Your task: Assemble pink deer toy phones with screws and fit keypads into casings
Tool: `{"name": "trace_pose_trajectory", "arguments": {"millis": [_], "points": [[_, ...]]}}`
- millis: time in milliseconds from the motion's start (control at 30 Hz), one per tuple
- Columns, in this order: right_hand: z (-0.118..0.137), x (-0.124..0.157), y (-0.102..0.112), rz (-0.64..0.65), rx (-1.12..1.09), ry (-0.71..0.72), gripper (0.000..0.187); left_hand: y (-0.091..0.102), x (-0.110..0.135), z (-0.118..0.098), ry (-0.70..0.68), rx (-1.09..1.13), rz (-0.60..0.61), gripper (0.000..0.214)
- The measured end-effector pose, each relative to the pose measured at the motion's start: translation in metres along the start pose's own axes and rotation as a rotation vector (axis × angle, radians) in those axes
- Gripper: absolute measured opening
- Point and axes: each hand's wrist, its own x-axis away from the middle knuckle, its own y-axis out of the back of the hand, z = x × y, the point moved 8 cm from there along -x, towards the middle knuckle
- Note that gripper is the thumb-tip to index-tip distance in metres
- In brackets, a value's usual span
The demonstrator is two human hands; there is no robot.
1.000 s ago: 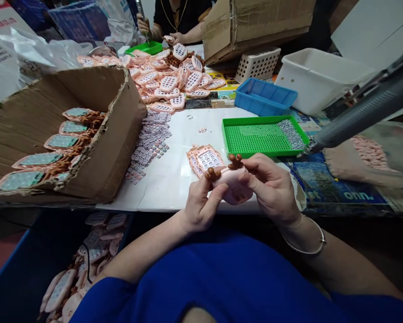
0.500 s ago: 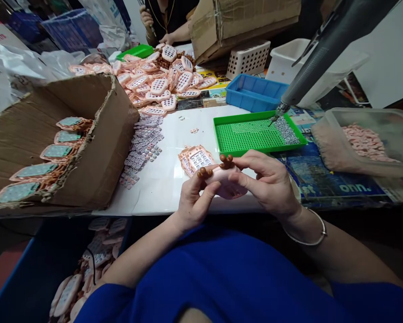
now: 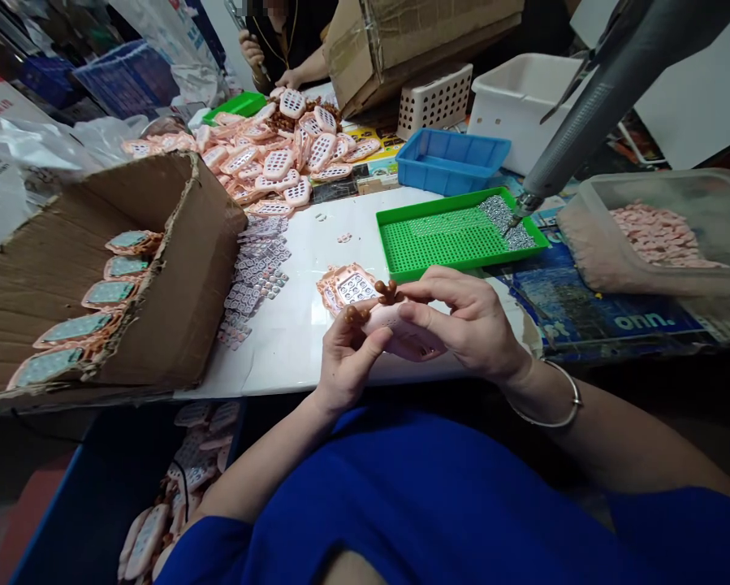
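A pink plastic toy phone (image 3: 412,340) with brown antler-like knobs (image 3: 386,291) is held tilted just above the table's front edge. My left hand (image 3: 347,357) pinches its left end between thumb and fingers. On the other end, my right hand (image 3: 477,329) is closed, with the thumb on the near face and the fingers behind. Just beyond the hands lies an open pink phone shell (image 3: 356,288) with a keypad sheet in it, partly covered by my left hand. Sheets of small printed keypads (image 3: 252,276) are spread to the left.
A cardboard box (image 3: 212,244) with several phone halves stands left. Behind lies a heap of pink shells (image 3: 279,162). A green tray (image 3: 425,244) of screws sits under a hanging electric screwdriver (image 3: 559,154). A clear tub (image 3: 589,244) of pink parts is right. Across the table sits a person (image 3: 307,69).
The view has shifted slightly. Both hands keep their grip on the toy phone, which has turned a little so that more of its near face shows.
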Motion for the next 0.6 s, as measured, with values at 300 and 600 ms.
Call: {"name": "trace_pose_trajectory", "arguments": {"millis": [300, 600], "points": [[0.004, 0.003, -0.008, 0.006, 0.111, 0.042, 0.02, 0.003, 0.002, 0.02, 0.249, 0.272, -0.127, 0.037], [-0.014, 0.01, -0.012, -0.028, 0.102, 0.042, 0.02, -0.005, 0.001, 0.018, 0.286, 0.287, -0.229, 0.053]]}}
